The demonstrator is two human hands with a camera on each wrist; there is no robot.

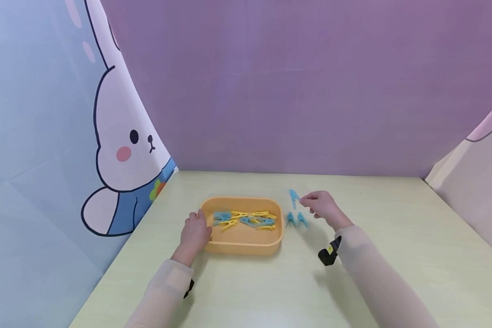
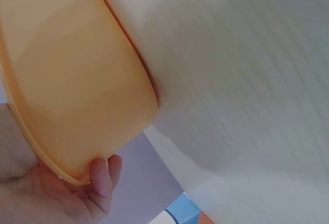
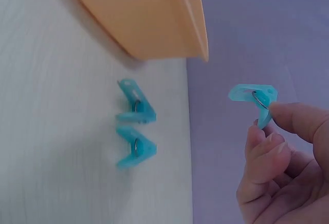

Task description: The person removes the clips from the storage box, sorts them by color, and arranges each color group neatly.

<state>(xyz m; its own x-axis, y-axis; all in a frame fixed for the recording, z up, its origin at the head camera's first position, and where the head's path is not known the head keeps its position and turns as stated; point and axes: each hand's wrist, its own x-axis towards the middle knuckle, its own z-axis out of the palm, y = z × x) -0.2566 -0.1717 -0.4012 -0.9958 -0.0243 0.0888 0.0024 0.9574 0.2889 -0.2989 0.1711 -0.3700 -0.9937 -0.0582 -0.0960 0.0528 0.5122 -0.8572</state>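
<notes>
My left hand (image 1: 195, 232) grips the left rim of an orange plastic basin (image 1: 242, 248), fingers curled over its edge, as the left wrist view also shows. Inside the basin lie several yellow clothespins (image 1: 228, 225) and blue clothespins (image 1: 222, 215). Between thumb and fingers, my right hand (image 1: 323, 207) pinches one blue clothespin (image 3: 259, 98), held in the air right of the basin. Below it, two other blue clothespins stand side by side on the table, a left one (image 1: 290, 219) and a right one (image 1: 302, 219).
The pale wood-grain table (image 1: 270, 291) spreads around the basin. A purple cloth (image 1: 295, 91) hangs behind the table's back edge. At the left is a light blue cloth printed with a rabbit (image 1: 123, 136).
</notes>
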